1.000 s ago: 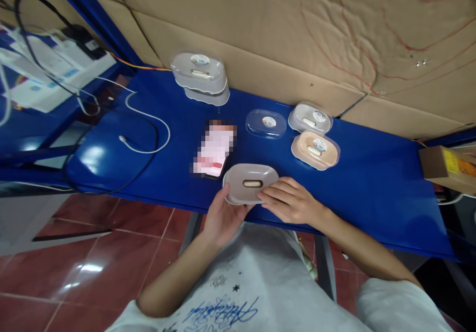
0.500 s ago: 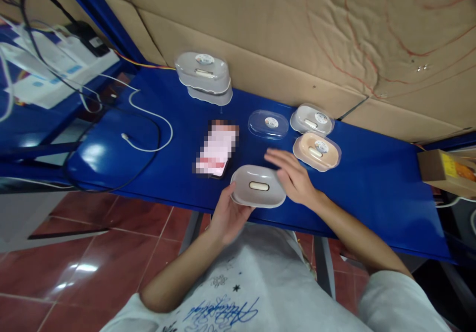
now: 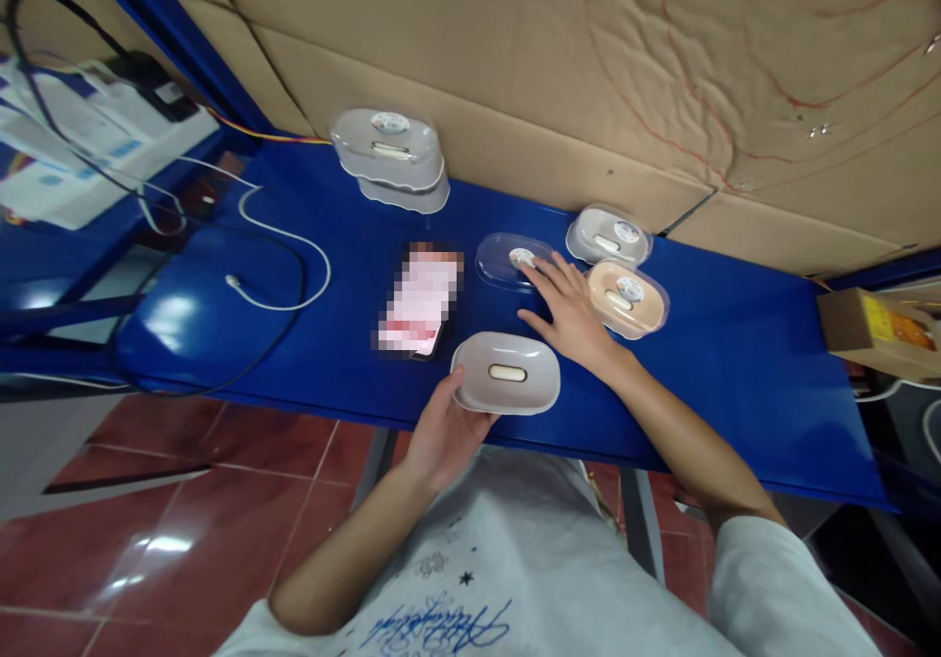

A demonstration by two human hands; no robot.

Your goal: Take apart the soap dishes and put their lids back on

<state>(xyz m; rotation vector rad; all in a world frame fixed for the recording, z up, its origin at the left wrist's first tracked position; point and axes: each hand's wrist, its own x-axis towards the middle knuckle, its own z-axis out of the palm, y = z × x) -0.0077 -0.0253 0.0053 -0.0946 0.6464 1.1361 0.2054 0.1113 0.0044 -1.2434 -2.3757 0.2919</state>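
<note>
My left hand (image 3: pixel 446 431) grips the left end of a grey oval dish (image 3: pixel 540 382), thumb on the rim and fingers beneath. A short cream-coloured bar (image 3: pixel 507 374) lies in the middle of the dish. My right hand (image 3: pixel 568 309) is spread over the table, its fingertips at the right part of a clear plastic lid (image 3: pixel 496 261) with a round sticker. Whether they touch the lid I cannot tell. Just right of that hand sits a peach dish under a clear lid (image 3: pixel 647 309), and behind it a grey lidded dish (image 3: pixel 584 237).
A phone (image 3: pixel 419 299) with a blurred screen lies left of the dish on the blue table (image 3: pixel 353 343). Stacked grey dishes (image 3: pixel 404 186) stand at the back left. White and black cables (image 3: pixel 321 289) trail across the left side. A cardboard box (image 3: pixel 845 328) is at the far right.
My right hand has left the side of the grey dish and moved forward to the clear lid. My left hand still holds the dish. The view has shifted slightly.
</note>
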